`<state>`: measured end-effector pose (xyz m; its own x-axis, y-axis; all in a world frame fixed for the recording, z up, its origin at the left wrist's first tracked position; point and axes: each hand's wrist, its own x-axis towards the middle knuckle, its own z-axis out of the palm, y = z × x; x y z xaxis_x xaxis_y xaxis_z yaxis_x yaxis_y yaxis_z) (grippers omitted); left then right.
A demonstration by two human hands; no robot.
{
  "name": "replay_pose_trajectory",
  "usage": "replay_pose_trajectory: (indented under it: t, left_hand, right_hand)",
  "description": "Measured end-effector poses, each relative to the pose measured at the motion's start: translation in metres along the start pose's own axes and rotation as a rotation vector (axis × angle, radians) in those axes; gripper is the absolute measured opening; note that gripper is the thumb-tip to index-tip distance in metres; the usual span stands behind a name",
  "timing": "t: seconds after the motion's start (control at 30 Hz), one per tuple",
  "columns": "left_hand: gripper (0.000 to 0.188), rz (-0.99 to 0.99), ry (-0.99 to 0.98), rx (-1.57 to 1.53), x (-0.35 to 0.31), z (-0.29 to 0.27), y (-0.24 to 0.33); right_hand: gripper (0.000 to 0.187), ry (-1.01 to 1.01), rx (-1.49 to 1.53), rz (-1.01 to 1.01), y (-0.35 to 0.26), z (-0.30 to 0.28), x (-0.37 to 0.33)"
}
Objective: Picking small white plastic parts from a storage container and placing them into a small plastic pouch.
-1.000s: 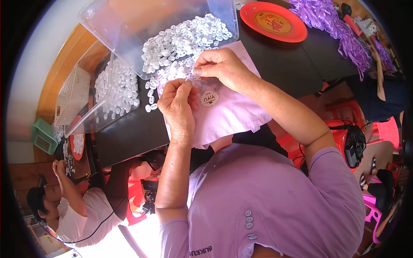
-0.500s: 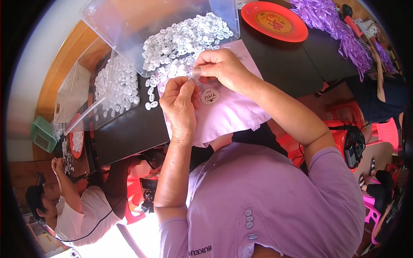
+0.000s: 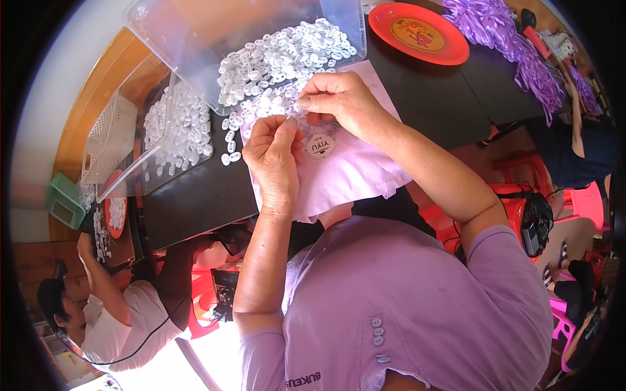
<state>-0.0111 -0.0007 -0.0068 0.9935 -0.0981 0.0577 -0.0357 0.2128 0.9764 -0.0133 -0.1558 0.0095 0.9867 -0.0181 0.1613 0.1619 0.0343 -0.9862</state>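
Note:
My left hand [image 3: 272,153] is closed in a pinch, thumb pressed to forefinger. What it holds is too small to make out. Just above and to its right, my right hand [image 3: 345,104] pinches at its fingertips, with a small white piece [image 3: 298,108] seeming to show there. The two sets of fingertips are close but apart. Both hands are over a lilac cloth [image 3: 345,173] with a round printed mark, draped over the table edge toward my lap. Loose white oval pieces [image 3: 267,104] with small holes lie on the cloth just beyond my fingers.
A tipped clear bin [image 3: 189,39] spills more ovals ahead; another clear bin [image 3: 179,124] of them stands left. Back right on the dark table [image 3: 427,98] are a red plate [image 3: 450,49] and purple ribbons [image 3: 489,26]. A co-worker [image 3: 130,319] sits at the left.
My right fingertips have shifted slightly right, widening the gap to my left hand, which stays nearly still. The co-worker's hand at the left has moved up slightly.

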Motion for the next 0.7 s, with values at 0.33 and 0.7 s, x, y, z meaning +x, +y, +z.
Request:
replay_pose_trajectory:
  t: [0.33, 0.7]
  left_hand:
    - [0.01, 0.104, -0.061, -0.101, -0.001, 0.004, 0.0]
    - [0.018, 0.112, -0.072, -0.099, -0.011, 0.0, 0.003]
  right_hand:
    - [0.016, -0.11, 0.004, 0.091, -0.002, -0.003, 0.0]
    - [0.017, -0.169, -0.011, 0.102, -0.005, -0.005, -0.006]
